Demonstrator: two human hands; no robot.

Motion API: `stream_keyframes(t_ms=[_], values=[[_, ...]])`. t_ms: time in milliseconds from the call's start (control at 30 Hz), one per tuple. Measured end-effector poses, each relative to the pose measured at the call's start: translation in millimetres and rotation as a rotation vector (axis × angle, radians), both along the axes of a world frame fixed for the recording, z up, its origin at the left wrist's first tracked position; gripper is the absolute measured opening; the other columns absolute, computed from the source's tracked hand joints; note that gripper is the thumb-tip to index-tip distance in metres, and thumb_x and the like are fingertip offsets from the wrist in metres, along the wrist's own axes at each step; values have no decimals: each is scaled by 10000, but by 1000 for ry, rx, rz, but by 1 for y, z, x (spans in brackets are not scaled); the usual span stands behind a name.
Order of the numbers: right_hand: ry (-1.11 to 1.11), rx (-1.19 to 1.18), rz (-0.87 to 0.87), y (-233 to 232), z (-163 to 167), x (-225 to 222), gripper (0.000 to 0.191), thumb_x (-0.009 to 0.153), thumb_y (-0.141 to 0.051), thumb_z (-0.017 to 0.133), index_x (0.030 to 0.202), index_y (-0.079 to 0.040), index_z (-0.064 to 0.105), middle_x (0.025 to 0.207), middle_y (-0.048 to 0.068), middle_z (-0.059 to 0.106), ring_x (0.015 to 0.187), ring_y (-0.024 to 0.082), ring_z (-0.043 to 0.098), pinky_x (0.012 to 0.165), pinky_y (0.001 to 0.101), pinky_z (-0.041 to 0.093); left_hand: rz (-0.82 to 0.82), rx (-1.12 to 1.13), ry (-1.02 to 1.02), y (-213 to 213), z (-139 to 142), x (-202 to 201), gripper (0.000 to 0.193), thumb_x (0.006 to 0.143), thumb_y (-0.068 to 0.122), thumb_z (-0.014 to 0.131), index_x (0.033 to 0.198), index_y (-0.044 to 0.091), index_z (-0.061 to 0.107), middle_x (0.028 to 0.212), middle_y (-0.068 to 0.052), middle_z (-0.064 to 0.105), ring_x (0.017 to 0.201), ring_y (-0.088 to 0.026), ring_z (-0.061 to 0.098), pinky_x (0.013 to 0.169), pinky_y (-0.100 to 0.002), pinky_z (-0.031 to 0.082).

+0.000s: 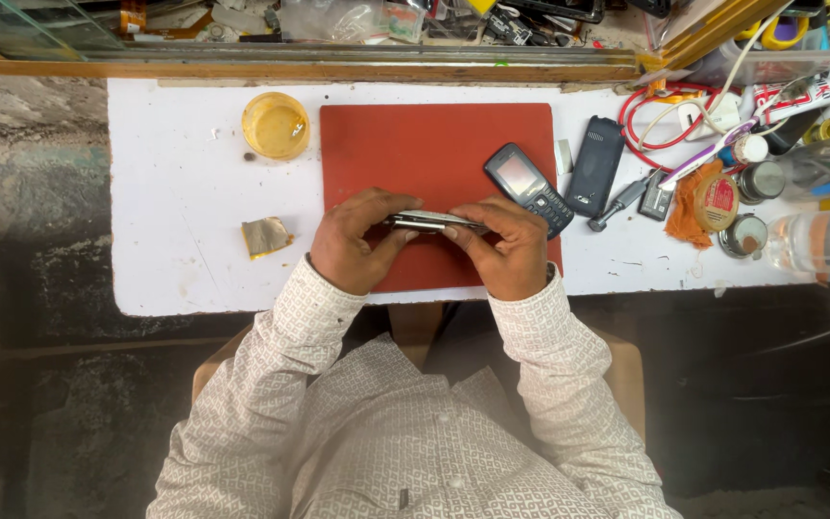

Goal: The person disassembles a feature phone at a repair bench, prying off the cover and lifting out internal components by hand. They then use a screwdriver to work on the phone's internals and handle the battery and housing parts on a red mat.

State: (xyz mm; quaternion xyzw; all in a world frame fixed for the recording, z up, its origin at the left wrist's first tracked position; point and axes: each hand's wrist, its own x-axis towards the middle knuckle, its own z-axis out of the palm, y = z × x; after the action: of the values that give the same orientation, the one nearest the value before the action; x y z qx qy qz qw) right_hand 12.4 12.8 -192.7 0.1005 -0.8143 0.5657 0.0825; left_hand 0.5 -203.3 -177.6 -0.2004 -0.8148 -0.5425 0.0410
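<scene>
Gripping slim phone [427, 222] edgewise: left hand [357, 241]; right hand [503, 247]

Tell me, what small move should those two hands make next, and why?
Probably ease the thin device apart along its edge: left hand and right hand pinch its two ends edge-on above the red mat.

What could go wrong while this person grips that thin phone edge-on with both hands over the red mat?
The thin phone is pinched edge-on between the left hand and right hand; a slip might drop it onto the red mat. The right hand sits close to a keypad phone, so a shift of it could knock that phone.
</scene>
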Motion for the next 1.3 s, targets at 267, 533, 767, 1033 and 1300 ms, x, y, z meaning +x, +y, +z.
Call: stream_keyframes(t_ms=[267, 533, 767, 1033, 1300], values=[[-8, 71, 17, 2, 4, -4, 217, 855, -40, 820, 1063, 0, 771, 929, 92, 768, 778, 149, 711, 702, 252, 549, 87, -118, 148, 2, 0, -2, 362, 773, 22, 843, 1118, 33, 734, 996, -135, 734, 964, -307, 689, 855, -389, 564], [-57, 83, 9, 1, 5, -6, 247, 868, -82, 816, 1104, -24, 772, 934, 83, 768, 777, 137, 699, 697, 249, 534, 213, -93, 199, 1, -9, 8, 352, 821, 31, 846, 1034, 12, 567, 1138, -171, 626, 1016, -302, 677, 865, -373, 591], [-17, 83, 21, -3, 10, -4, 230, 877, -61, 799, 1103, -26, 772, 935, 84, 761, 795, 136, 709, 707, 252, 545, 251, -16, 135, 1, -4, 11, 345, 869, 32, 813, 1137, -23, 602, 1158, -162, 646, 1009, -291, 679, 878, -381, 584], [1, 105, 3, -4, 9, -3, 209, 876, -40, 804, 1083, -23, 777, 928, 89, 765, 772, 148, 714, 684, 247, 543, -23, -189, 2, 0, 7, -16, 225, 888, 93, 750, 1089, -7, 732, 965, -155, 740, 818, -287, 723, 730, -363, 577], [57, 98, 7, -5, 6, -3, 214, 872, -26, 805, 1083, -12, 771, 928, 95, 760, 779, 151, 727, 678, 245, 560, -61, -94, -78, 3, 2, -21, 182, 881, 76, 758, 1043, -1, 728, 927, -137, 749, 791, -255, 750, 703, -343, 601]])
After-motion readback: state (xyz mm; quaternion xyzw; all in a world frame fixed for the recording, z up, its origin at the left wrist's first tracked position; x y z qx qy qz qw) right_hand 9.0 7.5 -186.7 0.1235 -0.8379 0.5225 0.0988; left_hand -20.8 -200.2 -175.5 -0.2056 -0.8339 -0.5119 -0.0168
